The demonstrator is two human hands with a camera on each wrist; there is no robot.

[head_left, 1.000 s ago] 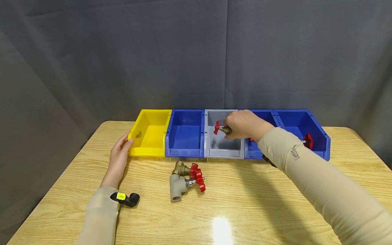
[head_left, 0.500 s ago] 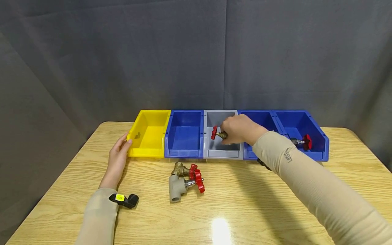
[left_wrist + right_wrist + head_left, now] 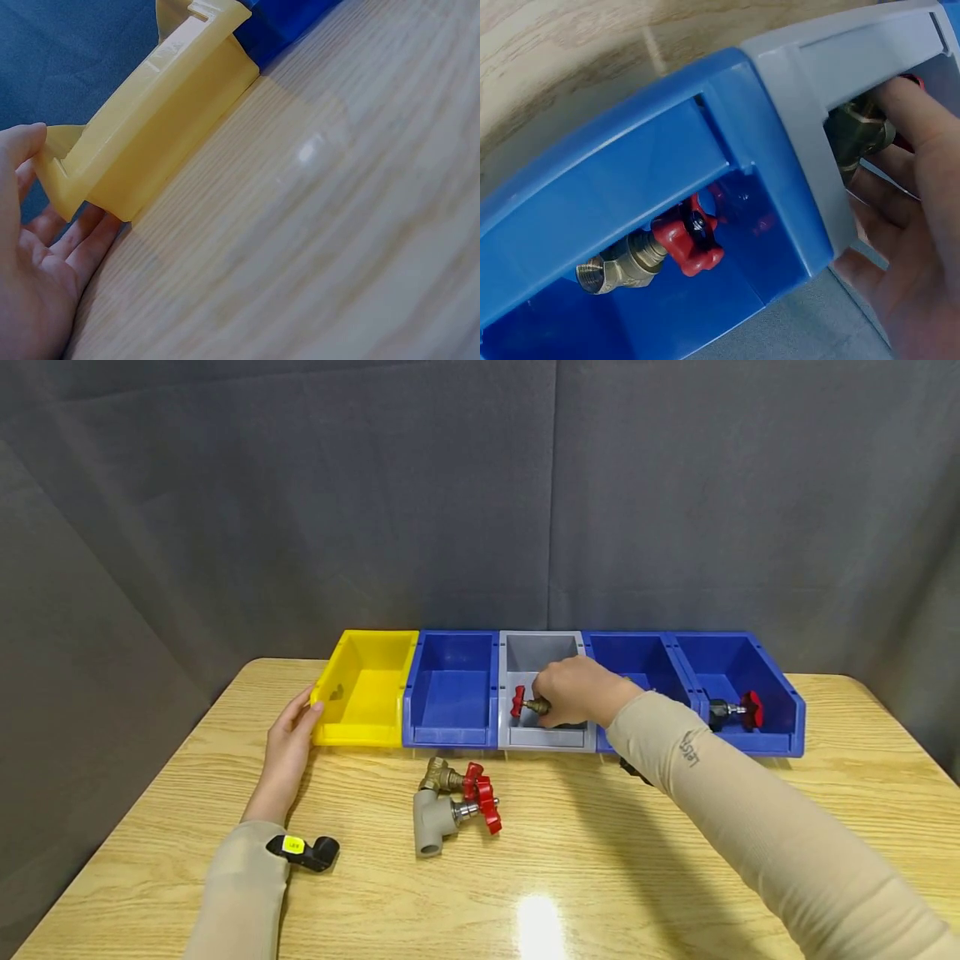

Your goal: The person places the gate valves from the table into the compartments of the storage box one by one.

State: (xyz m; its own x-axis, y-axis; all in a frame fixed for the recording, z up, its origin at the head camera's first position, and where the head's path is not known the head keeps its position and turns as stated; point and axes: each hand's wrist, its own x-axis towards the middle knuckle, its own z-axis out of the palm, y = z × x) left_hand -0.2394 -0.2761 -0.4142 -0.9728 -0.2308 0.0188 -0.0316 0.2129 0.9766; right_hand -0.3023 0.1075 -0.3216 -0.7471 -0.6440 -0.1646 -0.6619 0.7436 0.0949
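Note:
My right hand is down inside the grey bin, holding a brass valve by its body. The valve's red handwheel points left. In the right wrist view, thumb and fingers surround the brass body, partly hidden behind the bin's front lip. At the far left my left hand grips the front left corner of the yellow bin, thumb on the rim and fingers against the outer side, as the left wrist view shows too. A grey plastic tee valve and another brass valve lie together on the table.
One blue bin stands between the yellow and grey ones. Right of the grey bin, a blue bin holds a brass valve with a red handwheel. The rightmost blue bin holds a black-bodied valve. A dark curtain hangs behind.
My right hand has moved left and down with the brass valve, deeper into the grey bin. The left hand has stayed at the yellow bin.

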